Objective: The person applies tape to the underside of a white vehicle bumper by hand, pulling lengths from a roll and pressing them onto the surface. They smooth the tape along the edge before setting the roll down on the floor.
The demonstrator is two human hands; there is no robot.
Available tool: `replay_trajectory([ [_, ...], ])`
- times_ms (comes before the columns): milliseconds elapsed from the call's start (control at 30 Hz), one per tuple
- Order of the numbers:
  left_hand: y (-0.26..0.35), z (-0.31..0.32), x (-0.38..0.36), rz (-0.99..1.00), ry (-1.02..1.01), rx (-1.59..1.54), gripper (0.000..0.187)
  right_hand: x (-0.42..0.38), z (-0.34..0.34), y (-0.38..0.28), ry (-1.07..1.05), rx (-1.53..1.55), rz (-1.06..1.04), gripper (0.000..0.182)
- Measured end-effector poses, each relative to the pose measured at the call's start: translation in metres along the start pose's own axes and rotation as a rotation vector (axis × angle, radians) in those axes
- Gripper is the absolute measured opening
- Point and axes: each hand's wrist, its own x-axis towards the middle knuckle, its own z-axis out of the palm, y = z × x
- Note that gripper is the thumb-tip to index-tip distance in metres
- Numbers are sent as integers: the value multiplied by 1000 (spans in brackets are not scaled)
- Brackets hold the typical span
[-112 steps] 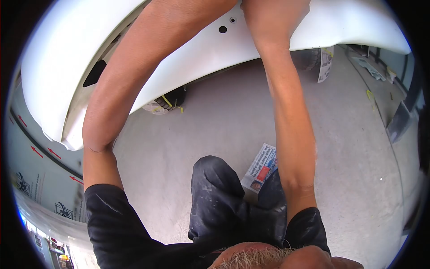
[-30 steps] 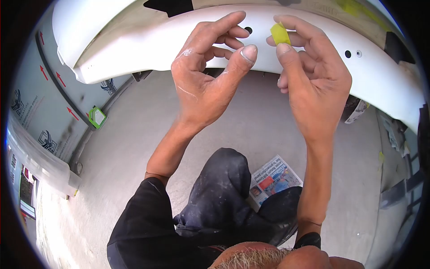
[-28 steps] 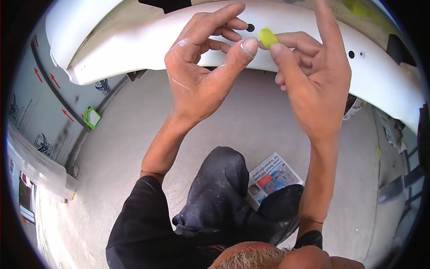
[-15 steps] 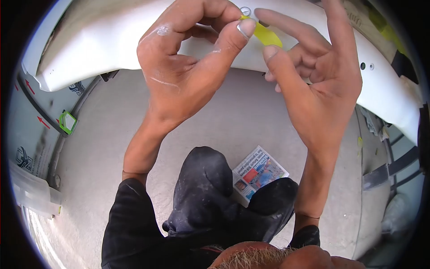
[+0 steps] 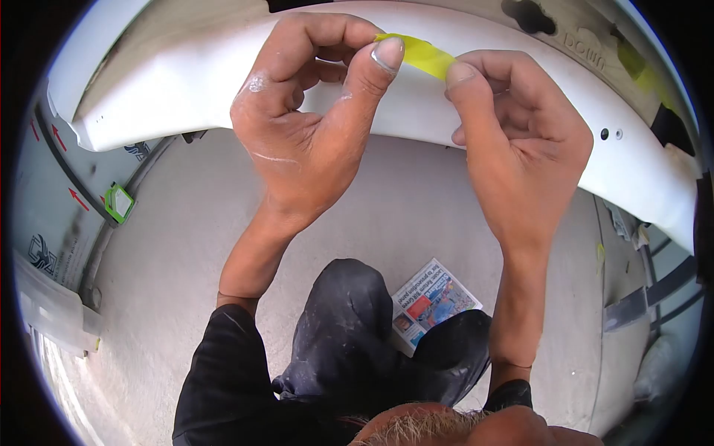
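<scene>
A short strip of yellow tape [image 5: 421, 54] is stretched between my two hands, in front of a white curved panel [image 5: 416, 111]. My left hand [image 5: 316, 111] pinches the strip's left end between thumb and forefinger, its other fingers curled. The right end sits between the thumb and forefinger of my right hand [image 5: 520, 126], whose remaining fingers are curled too. White dust marks show on my left hand. Right of my right hand, the panel has a dark round hole [image 5: 605, 134] and a small fitting [image 5: 619, 134].
A folded newspaper [image 5: 435, 301] lies on the grey floor [image 5: 387, 201] beside my knees. At the left are a green-edged object [image 5: 118, 203] and a translucent plastic container [image 5: 56, 312]. Yellow tape [image 5: 639, 67] is stuck on the beige part behind the panel.
The fingers of my right hand have closed from spread to a pinch on the tape. The view has shifted slightly, so the panel and floor items appear lower.
</scene>
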Motion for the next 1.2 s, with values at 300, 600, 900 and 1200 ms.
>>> replay_trajectory([
  [300,-14,7,59,34,167,44,11,52,33,-22,395,77,-264,4],
  [600,-15,26,55,-64,340,-110,12,71,54,3,556,99,-459,8],
  [900,-11,29,53,-83,320,-90,12,72,58,9,614,84,-529,12],
  [1200,-14,33,55,-52,355,-93,11,74,62,6,654,59,-520,7],
])
